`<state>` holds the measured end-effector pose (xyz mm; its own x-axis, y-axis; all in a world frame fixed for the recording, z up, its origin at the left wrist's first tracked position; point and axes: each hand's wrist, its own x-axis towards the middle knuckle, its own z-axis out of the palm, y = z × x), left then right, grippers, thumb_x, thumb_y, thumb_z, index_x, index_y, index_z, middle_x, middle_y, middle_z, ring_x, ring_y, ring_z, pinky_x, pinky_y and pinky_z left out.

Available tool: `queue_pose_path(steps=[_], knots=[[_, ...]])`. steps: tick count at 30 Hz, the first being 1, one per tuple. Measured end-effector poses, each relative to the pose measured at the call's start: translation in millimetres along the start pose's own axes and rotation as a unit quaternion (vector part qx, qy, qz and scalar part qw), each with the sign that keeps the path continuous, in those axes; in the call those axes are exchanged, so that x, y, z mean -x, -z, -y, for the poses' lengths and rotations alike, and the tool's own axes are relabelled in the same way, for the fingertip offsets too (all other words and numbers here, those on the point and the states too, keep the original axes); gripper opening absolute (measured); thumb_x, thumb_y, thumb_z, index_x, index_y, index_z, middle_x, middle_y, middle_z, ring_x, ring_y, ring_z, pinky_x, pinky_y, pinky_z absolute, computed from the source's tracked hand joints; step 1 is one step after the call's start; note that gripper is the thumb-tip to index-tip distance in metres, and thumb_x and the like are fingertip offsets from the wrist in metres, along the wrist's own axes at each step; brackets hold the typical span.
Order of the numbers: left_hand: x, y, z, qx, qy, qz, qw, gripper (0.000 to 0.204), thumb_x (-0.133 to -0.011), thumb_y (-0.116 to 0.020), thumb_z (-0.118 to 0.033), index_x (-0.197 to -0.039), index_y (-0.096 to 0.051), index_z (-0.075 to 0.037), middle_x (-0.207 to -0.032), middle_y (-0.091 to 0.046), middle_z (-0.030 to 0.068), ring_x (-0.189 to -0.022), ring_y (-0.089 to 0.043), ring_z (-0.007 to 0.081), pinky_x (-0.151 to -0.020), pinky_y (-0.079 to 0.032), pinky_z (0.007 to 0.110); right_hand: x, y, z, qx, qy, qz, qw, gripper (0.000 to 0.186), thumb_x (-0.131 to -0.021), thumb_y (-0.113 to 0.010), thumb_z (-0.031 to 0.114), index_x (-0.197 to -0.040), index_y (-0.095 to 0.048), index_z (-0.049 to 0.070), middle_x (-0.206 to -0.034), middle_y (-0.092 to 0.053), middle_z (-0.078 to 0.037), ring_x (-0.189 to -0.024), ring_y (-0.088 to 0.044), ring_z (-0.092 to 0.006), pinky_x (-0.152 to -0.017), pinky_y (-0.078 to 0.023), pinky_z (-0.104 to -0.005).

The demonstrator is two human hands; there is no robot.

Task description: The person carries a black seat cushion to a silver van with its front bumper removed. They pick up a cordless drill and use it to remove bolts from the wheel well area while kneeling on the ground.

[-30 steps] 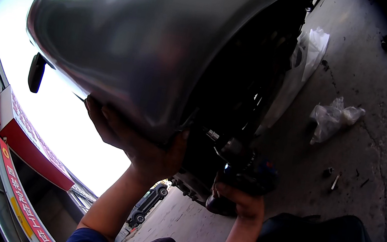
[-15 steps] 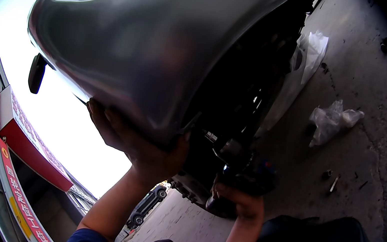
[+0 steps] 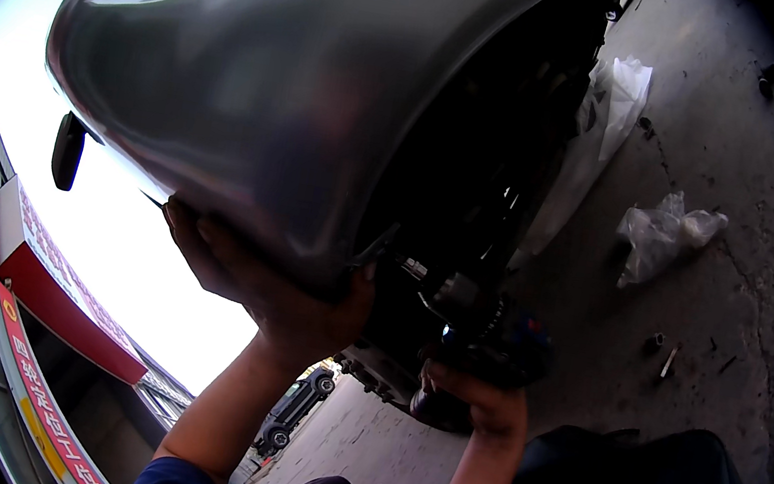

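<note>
Right hand (image 3: 491,404) grips a power drill (image 3: 500,349) at lower centre, slightly farther left than earlier; left hand (image 3: 285,295) clasps the grey car panel (image 3: 249,88). At right, a crumpled clear bag (image 3: 659,240), contents indistinct.

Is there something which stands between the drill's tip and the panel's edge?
Nothing visible does. The drill, in the right hand, points toward the panel; the left hand touches it to one side of the tip. Deep shadow there could hide something small.
</note>
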<state>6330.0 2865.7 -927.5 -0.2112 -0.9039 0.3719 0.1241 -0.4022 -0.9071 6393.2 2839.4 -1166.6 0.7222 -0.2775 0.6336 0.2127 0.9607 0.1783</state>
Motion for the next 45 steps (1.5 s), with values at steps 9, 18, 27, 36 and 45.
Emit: queue_pose_path(steps=[9, 18, 27, 36, 45], knots=[[0.7, -1.0, 2.6, -0.016, -0.018, -0.016, 1.000, 0.139, -0.079, -0.078, -0.063, -0.163, 0.012, 0.002, -0.165, 0.004, 0.0386, -0.153, -0.001, 0.0577, -0.120, -0.011, 0.070, 7.1, -14.5, -6.8, 0.004, 0.029, -0.040, 0.999, 0.049, -0.072, -0.082, -0.001, -0.119, -0.069, 0.002, -0.084, -0.071, -0.008, -0.069, -0.068, -0.0196, -0.065, -0.056, -0.0359], [4.3, -4.9, 0.9, -0.020, -0.023, -0.016, 0.999, 0.140, -0.077, -0.079, -0.059, -0.162, 0.010, 0.007, -0.163, 0.003, 0.0417, -0.152, -0.003, 0.0602, -0.120, -0.011, 0.070, 12.3, -16.7, -6.8, 0.033, 0.043, -0.059, 0.997, 0.048, -0.074, -0.084, 0.001, -0.120, -0.068, 0.003, -0.085, -0.070, -0.007, -0.072, -0.067, -0.0182, -0.066, -0.054, -0.0354], [3.1, -3.9, 3.5, -0.018, -0.032, -0.024, 0.999, 0.141, -0.076, -0.078, -0.061, -0.162, 0.010, 0.007, -0.163, 0.002, 0.0420, -0.151, -0.003, 0.0605, -0.120, -0.011, 0.070, 11.7, -20.1, -2.4, 0.023, 0.041, -0.052, 0.997, 0.049, -0.076, -0.084, 0.000, -0.122, -0.069, 0.003, -0.090, -0.073, -0.008, -0.075, -0.069, -0.0190, -0.068, -0.056, -0.0354], [1.3, -4.8, -1.0, -0.023, -0.047, -0.029, 0.998, 0.141, -0.078, -0.079, -0.064, -0.163, 0.010, 0.004, -0.165, 0.000, 0.0393, -0.153, -0.003, 0.0582, -0.121, -0.011, 0.068, 20.8, -30.2, 2.0, 0.025, 0.046, -0.077, 0.996, 0.040, -0.079, -0.086, 0.003, -0.116, -0.073, 0.004, -0.093, -0.074, -0.006, -0.080, -0.071, -0.0184, -0.072, -0.058, -0.0358], [87.6, 24.5, -23.3, 0.327, 0.135, 0.014, 0.935, 0.076, -0.096, -0.064, -0.034, -0.155, -0.031, 0.002, -0.145, -0.048, 0.0228, -0.141, -0.045, 0.0349, -0.110, -0.045, 0.042, 26.7, -16.3, 2.9, 0.067, 0.023, -0.040, 0.997, 0.039, -0.087, -0.085, 0.006, -0.123, -0.072, 0.007, -0.108, -0.076, -0.004, -0.100, -0.070, -0.0151, -0.086, -0.057, -0.0338]])
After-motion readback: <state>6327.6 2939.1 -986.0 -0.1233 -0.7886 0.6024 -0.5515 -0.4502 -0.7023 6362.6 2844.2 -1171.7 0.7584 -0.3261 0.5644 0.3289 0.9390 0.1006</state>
